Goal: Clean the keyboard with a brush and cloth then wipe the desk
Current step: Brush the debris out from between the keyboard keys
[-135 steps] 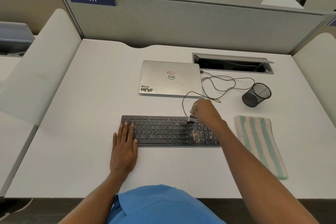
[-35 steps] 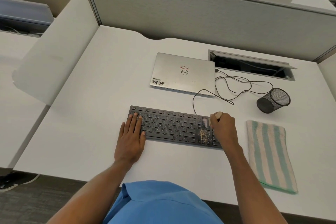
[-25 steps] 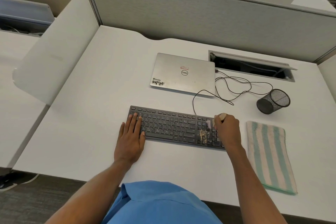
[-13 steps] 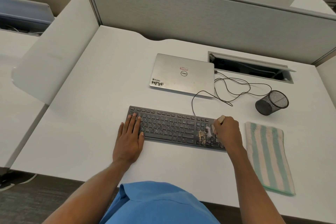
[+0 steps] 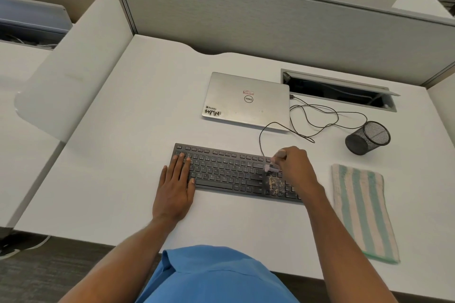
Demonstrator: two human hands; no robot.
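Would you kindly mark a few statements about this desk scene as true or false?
1. The left hand lies flat on the left end of the keyboard. True.
2. The right hand holds the cloth. False: it grips the brush; the cloth lies on the desk, right of the keyboard.
3. The laptop is open. False: its lid is shut.
4. Crumbs sit on the right part of the keyboard. True.
5. The mesh cup stands upright. False: it lies on its side.
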